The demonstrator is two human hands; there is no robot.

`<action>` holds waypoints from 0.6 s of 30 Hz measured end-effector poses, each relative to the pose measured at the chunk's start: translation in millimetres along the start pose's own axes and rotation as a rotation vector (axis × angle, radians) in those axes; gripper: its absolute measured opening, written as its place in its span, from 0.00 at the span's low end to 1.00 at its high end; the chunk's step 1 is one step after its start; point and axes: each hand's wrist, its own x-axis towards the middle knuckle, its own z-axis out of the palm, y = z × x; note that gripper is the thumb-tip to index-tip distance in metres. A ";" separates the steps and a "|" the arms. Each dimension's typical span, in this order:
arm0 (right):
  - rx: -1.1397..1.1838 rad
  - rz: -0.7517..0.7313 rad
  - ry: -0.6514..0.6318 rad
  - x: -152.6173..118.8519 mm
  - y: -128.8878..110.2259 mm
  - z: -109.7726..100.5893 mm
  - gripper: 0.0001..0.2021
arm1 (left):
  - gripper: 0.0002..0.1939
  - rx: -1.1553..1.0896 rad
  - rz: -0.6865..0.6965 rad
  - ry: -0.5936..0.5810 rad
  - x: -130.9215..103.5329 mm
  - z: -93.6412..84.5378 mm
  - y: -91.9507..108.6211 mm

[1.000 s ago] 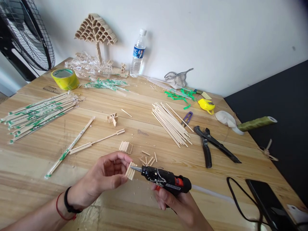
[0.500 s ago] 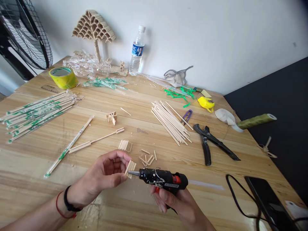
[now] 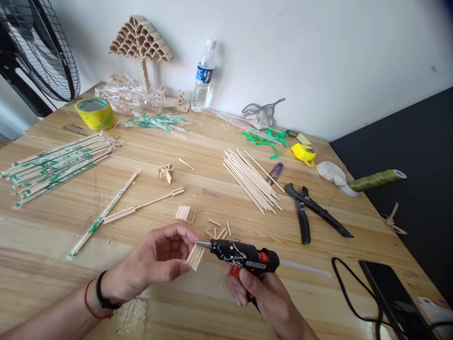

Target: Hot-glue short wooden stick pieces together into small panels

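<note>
Between the thumb and fingers of my left hand (image 3: 159,257) is a small panel of short wooden sticks (image 3: 196,257) set side by side. My right hand (image 3: 264,293) grips a black hot glue gun (image 3: 244,255), its metal nozzle at the panel's upper edge by my left fingertips. A clear glue stick (image 3: 306,268) juts from the back of the gun. Just beyond my hands lie loose cut stick pieces (image 3: 221,231) and another small stick block (image 3: 186,214). Farther off stands a small cross-shaped stick piece (image 3: 165,173).
Long wooden sticks (image 3: 251,182) lie mid-table, with purple snips (image 3: 275,172) and black cutters (image 3: 307,208) to their right. Wrapped chopsticks (image 3: 60,165) are at left. A tree-shaped stick model (image 3: 139,45) and a water bottle (image 3: 204,75) stand at the back. A phone (image 3: 392,293) and cable lie right.
The glue gun's nozzle has moved up from the panel's lower part to its upper edge. My left hand has tilted the panel and shifted slightly right.
</note>
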 end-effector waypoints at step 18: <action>0.098 0.016 -0.118 1.0 8.9 0.9 0.25 | 0.17 -0.019 -0.055 0.042 -2.5 2.2 2.4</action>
